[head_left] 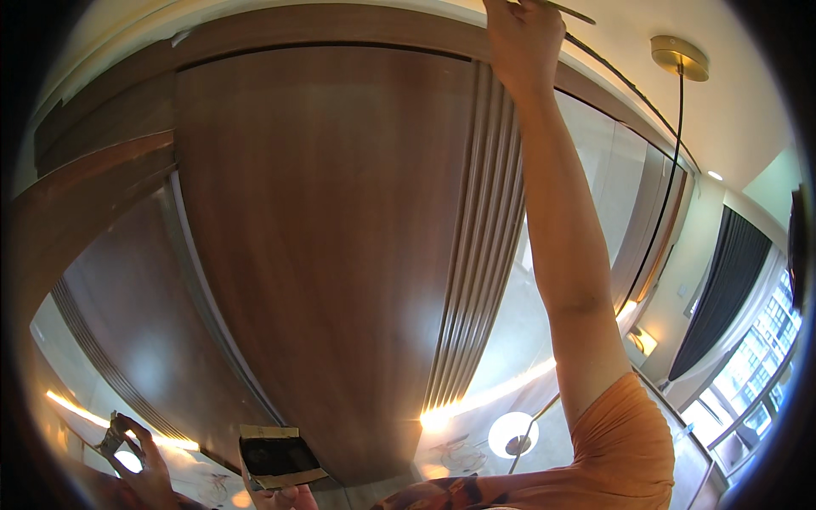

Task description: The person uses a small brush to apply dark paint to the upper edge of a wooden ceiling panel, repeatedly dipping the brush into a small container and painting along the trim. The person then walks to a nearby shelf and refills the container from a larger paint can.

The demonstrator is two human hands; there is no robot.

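Observation:
My right arm, in an orange sleeve, reaches up along the ribbed edge of a tall brown wood panel (331, 212). At the top of the picture, my right hand (524, 42) is closed around a thin stick-like tool (569, 11); its working end is not visible. Low in the picture, my left hand (289, 497) grips a small shallow tray (279, 457) with tan cardboard-like edges and a black inside. Only its fingers show, below the tray.
A brass ceiling mount (680, 58) with a hanging black cord is at the upper right. Beyond it are a dark curtain (714, 289) and a window. At lower left, another hand (140, 463) shows; I cannot tell whether it is a reflection.

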